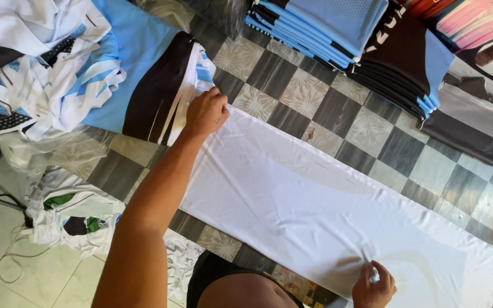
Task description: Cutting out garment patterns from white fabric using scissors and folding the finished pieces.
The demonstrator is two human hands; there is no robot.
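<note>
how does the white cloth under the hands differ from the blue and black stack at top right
The white cloth is plain and lies spread flat in one long strip across the checkered table; the folded stack is light blue and black, piled in many layers. The cloth is pinned by the left hand and pinched by the right hand; nobody touches the stack. Both are fabric resting on the table.

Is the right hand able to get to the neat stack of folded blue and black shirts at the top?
Probably not from there. The right hand pinches the long white cloth at the near table edge, while the stack of folded blue and black shirts lies across the checkered table; nothing blocks the way, though.
</note>
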